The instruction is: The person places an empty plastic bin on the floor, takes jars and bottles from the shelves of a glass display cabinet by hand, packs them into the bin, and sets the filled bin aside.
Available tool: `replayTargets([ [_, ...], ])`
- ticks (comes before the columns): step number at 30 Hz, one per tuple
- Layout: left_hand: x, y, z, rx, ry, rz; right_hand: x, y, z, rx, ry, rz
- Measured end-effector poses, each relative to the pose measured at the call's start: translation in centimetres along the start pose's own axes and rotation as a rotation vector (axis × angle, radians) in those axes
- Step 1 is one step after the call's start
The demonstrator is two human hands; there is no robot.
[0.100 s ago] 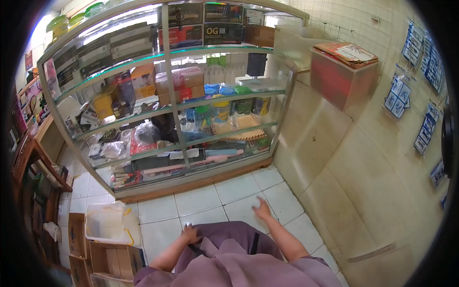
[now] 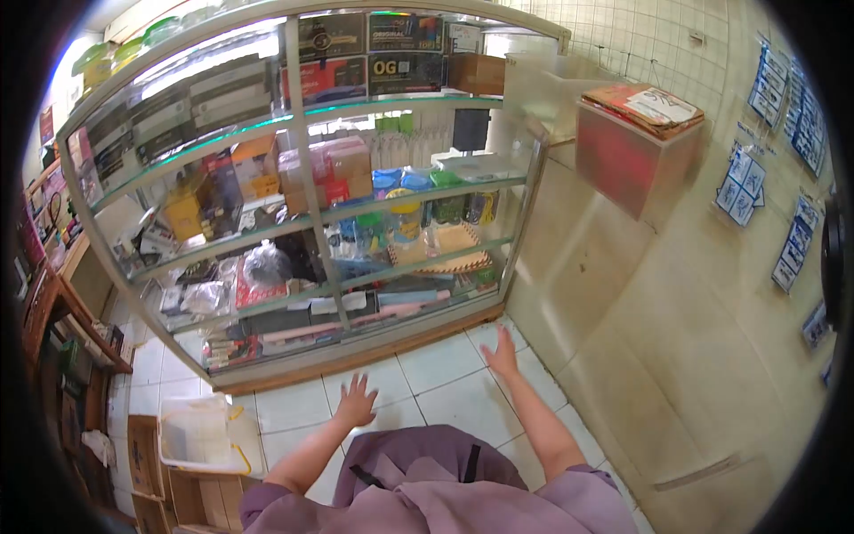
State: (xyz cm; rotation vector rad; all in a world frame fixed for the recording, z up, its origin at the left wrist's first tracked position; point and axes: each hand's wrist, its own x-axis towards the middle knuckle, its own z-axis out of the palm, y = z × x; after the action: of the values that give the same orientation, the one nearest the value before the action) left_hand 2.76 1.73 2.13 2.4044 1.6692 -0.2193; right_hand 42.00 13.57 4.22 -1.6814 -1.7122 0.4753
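Over the white floor tiles, my left hand (image 2: 357, 402) is stretched forward with its fingers spread, holding nothing. My right hand (image 2: 501, 352) reaches out farther to the right, near the foot of the wall, its fingers apart and nothing in them. Both hands are in front of a glass display cabinet (image 2: 356, 342) and touch none of it. Behind its glass are dark boxes (image 2: 405, 73), a pink-wrapped box (image 2: 347, 166), a yellow-lidded jar (image 2: 406, 216) and a woven tray (image 2: 445, 252). Purple clothing covers my lap.
At the lower left lie a clear plastic bin (image 2: 200, 436) with yellow handles and open cardboard boxes (image 2: 197, 497). A wooden shelf (image 2: 84, 307) stands farther left. On the right wall hang a red-filled container (image 2: 614, 156) and blue-and-white packets (image 2: 740, 187).
Both hands have moved forward, away from my body. The left hand has left the edge of the purple clothing and its fingers have spread. The view has shifted slightly.
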Motion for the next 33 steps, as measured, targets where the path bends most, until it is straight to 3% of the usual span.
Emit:
replayTargets([
  [3, 11.9, -0.8, -18.1, 0.326, 0.434, 0.197, 16.9, -9.6, -5.3, 0.012, 0.376, -0.221],
  [6, 20.0, 1.2, -26.2, 0.465, 0.605, 0.307, 26.1, -15.4, -9.5, 0.005, 0.529, -0.265],
  [8, 25.8, 2.3, -29.9, 0.534, 0.723, 0.348, 32.4, -18.4, -12.1, 0.022, 0.754, -0.337],
  [11, 32.2, 3.6, -32.0, 0.404, 0.728, 0.511, 38.4, -20.0, -14.0, 0.014, 0.954, -0.397],
  [14, 36.2, 4.7, -32.2, 0.414, 0.800, 0.615, 41.6, -19.6, -13.8, 0.139, 0.973, -0.373],
  [18, 37.8, 3.9, -32.2, 0.305, 0.705, 0.561, 43.0, -19.5, -12.5, 0.269, 1.008, -0.321],
  [20, 38.6, 3.2, -31.5, 0.458, 0.825, 0.516, 43.2, -20.6, -11.7, 0.399, 1.066, -0.309],
  [23, 38.2, 3.1, -31.6, 0.513, 0.826, 0.461, 43.9, -21.1, -11.6, 0.627, 1.043, -0.280],
  [33, 32.5, -1.9, -28.9, 0.509, 0.901, 0.324, 38.4, -26.2, -7.7, 0.607, 0.895, -0.282],
])
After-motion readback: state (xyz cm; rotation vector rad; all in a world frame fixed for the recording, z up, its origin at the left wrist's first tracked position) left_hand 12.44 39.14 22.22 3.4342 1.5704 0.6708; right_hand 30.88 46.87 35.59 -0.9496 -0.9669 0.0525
